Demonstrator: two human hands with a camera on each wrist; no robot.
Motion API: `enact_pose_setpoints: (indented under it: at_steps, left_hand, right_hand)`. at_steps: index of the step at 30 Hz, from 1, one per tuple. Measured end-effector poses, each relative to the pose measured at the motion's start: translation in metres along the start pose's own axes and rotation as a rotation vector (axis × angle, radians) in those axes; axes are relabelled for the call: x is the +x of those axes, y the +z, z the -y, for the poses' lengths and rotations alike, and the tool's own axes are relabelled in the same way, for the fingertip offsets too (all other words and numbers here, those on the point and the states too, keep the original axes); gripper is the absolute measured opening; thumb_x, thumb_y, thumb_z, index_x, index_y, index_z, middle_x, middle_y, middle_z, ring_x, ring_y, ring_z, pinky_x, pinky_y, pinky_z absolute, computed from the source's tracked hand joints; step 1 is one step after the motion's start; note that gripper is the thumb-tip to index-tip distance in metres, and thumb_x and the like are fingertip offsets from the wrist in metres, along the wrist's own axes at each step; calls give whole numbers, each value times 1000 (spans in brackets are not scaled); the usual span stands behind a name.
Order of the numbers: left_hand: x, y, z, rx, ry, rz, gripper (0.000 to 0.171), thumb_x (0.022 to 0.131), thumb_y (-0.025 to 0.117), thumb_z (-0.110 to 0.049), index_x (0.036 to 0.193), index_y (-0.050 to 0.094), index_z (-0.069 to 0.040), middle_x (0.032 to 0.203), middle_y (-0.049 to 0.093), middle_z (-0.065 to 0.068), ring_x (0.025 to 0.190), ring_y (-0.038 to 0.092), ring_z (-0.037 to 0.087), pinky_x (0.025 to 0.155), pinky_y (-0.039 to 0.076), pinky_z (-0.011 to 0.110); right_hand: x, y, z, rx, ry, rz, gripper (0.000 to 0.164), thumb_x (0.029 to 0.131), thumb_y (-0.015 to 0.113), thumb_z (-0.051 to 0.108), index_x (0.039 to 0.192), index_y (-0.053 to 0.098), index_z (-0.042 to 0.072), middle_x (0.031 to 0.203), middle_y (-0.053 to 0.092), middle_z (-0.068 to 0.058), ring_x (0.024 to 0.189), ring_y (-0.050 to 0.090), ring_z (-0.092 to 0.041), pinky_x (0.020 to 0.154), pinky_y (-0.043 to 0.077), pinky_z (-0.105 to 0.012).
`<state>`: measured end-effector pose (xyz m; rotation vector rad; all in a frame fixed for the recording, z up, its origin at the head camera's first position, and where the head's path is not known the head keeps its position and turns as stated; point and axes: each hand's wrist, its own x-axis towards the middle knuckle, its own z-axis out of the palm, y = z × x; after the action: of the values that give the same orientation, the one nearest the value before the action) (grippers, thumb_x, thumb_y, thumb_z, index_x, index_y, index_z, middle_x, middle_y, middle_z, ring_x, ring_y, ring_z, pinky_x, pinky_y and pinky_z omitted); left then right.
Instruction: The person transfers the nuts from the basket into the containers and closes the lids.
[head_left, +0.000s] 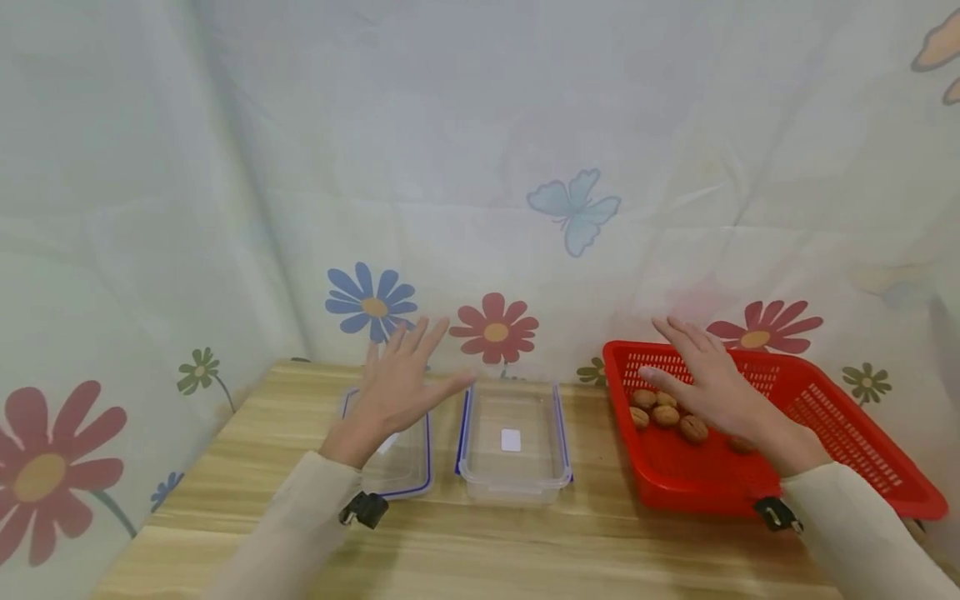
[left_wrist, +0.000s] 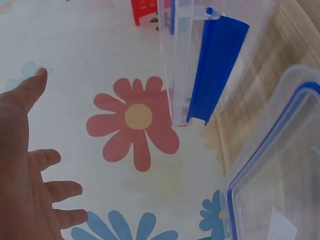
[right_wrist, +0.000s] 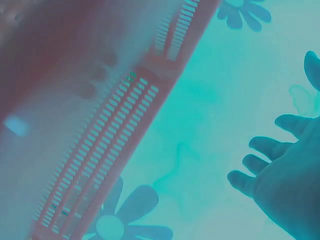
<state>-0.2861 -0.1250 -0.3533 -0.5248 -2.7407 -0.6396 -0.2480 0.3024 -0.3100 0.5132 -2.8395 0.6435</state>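
Red basket (head_left: 697, 493) of walnuts (head_left: 665, 416) below: spreads right hand (head_left: 716, 390) wide. Clear container (head_left: 514, 481) beside, lid (head_left: 408, 462) below: spreads left hand (head_left: 397, 390) wide too.

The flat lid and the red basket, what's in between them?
In the head view, a clear open box stands between the lid and the red basket.

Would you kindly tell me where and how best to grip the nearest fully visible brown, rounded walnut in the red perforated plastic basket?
I'd pinch the walnut on its rounded sides, coming down from above, slightly from the right. The red basket rises around it, likely hindering a low approach, while another walnut sits close at its left, so its near and right sides look freer.
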Motion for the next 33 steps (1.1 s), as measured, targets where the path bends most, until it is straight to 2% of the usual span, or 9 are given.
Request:
enact_pose_setpoints:
  at_steps: [7,12,19,26,33]
  left_hand:
    - [0,7,-1,-94,-28,-28,97,94,59,-75,170,29,-22,174,24,12,157,21,47,121,7,79]
    - [-2,9,0,-169,-34,-32,97,93,62,-74,169,31,-21,173,26,12,158,23,42,124,13,74]
    - [-1,18,2,-326,-64,-35,91,94,75,-53,165,37,-11,170,34,13,157,29,37,125,27,64]
    - [-4,32,7,-419,-117,-27,78,96,79,-33,161,44,-9,162,46,16,148,43,41,117,41,63]
    - [-5,37,8,-528,-129,-37,71,96,80,-24,158,49,-6,153,57,19,137,55,44,106,53,61]
  right_hand:
    - [1,-18,-12,37,0,-15,85,103,70,41,169,24,12,171,25,-24,151,23,-53,109,29,-85]
    - [3,-28,-19,84,39,2,86,103,70,44,169,25,12,169,28,-24,147,30,-52,108,36,-82]
    - [4,-36,-29,103,85,15,87,102,69,48,169,26,14,169,29,-25,142,38,-55,101,45,-79]
    - [2,-39,-50,139,42,12,72,104,71,36,162,41,6,159,46,-28,132,53,-55,99,53,-71]
    - [1,-42,-72,125,63,25,66,103,73,32,157,47,4,148,57,-27,128,59,-51,100,54,-69]
